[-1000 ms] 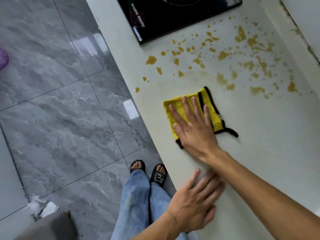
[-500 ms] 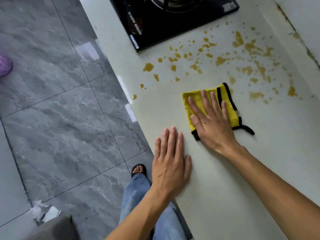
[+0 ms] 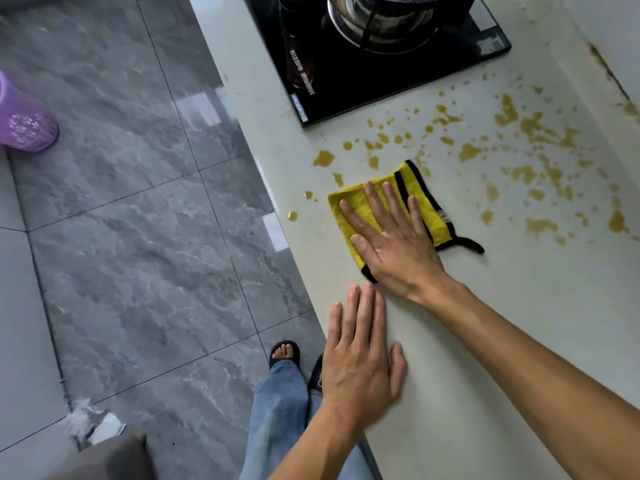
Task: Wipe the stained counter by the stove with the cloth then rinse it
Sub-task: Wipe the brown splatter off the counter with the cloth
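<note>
Right hand [image 3: 391, 237] lies flat, fingers spread wide, pressing the yellow cloth [image 3: 384, 209] onto the pale counter [image 3: 502, 323] near its front edge, just below the black stove [image 3: 363, 64]. Brown stains [image 3: 512, 154] dot the counter between stove and cloth and off to the right. Left hand [image 3: 360, 358] rests palm-down on bare counter nearer the person, fingers close together, holding nothing.

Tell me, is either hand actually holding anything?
Neither grips anything. The right hand presses flat on the yellow cloth's middle; the left hand rests on bare counter.
</note>
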Tool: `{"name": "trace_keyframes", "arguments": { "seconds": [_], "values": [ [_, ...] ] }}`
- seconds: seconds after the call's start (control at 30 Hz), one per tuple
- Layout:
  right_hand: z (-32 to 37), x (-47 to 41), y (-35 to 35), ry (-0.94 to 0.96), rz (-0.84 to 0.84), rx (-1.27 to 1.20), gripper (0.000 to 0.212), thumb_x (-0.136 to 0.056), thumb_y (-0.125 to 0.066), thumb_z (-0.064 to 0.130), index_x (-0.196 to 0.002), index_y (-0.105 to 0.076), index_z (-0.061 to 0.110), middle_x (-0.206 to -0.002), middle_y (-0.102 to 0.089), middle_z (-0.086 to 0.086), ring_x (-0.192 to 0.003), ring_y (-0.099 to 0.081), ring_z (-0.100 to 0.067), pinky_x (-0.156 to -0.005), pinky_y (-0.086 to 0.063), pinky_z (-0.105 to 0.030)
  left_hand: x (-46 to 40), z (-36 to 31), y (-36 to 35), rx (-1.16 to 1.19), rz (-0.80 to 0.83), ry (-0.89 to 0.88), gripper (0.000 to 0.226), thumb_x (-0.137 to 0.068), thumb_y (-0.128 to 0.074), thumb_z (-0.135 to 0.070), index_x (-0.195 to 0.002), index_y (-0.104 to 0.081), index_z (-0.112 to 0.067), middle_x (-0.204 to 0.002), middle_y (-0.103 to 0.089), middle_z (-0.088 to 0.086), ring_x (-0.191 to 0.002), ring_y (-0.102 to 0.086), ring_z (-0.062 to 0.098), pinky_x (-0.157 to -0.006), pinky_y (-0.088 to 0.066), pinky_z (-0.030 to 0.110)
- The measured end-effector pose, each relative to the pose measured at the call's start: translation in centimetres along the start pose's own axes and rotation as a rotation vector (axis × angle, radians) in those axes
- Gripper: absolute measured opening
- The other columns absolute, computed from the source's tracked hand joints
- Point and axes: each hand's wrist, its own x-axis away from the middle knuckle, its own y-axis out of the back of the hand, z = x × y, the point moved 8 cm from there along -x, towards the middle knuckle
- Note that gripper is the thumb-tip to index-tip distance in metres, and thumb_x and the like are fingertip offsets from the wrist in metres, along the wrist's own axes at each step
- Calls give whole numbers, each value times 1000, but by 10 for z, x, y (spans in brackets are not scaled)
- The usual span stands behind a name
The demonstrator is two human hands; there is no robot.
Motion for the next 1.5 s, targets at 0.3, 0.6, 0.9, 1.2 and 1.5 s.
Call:
{"name": "trace_keyframes", "arguments": {
  "seconds": [0.3,0.6,0.9,1.2,1.5],
  "values": [
    [83,-66,6,213,-5,27,56,-110,-22,54,-163,-3,52,-176,12,8,-162,16,-19,-129,9,-55,-3,2,3,12,-28,3,82,-88,-63,-41,-158,-42,-4,-168,-35,15,-163,-24,30,-132,-20,51],
    [51,-17,-4,55,-63,20,60,-108,-19,54,-165,2,47,-176,15,3,-162,15,-27,-129,7,-60,0,0,2,2,-20,9,75,-87,-64,-42,-150,-54,-3,-162,-45,16,-160,-29,33,-131,-20,51],
    [-3,-85,35,-207,-121,-84,58,-110,-23,53,-164,-2,49,-177,10,3,-163,11,-24,-130,3,-58,-1,2,5,29,-49,9,83,-87,-64,-41,-159,-44,-5,-174,-29,12,-162,-27,31,-129,-24,52],
    [6,-67,29,-119,-112,-41,59,-109,-28,51,-164,-7,50,-177,6,5,-164,8,-23,-130,2,-57,0,1,2,8,-29,3,86,-86,-64,-42,-160,-43,-5,-174,-27,12,-163,-25,31,-129,-24,52],
    [-14,-19,16,-237,-159,-8,60,-108,-21,53,-166,-7,45,-177,4,2,-164,5,-24,-130,-2,-57,-1,3,5,-9,-18,4,79,-89,-60,-41,-158,-46,-4,-171,-35,15,-160,-31,32,-127,-26,53]
  ]
}}
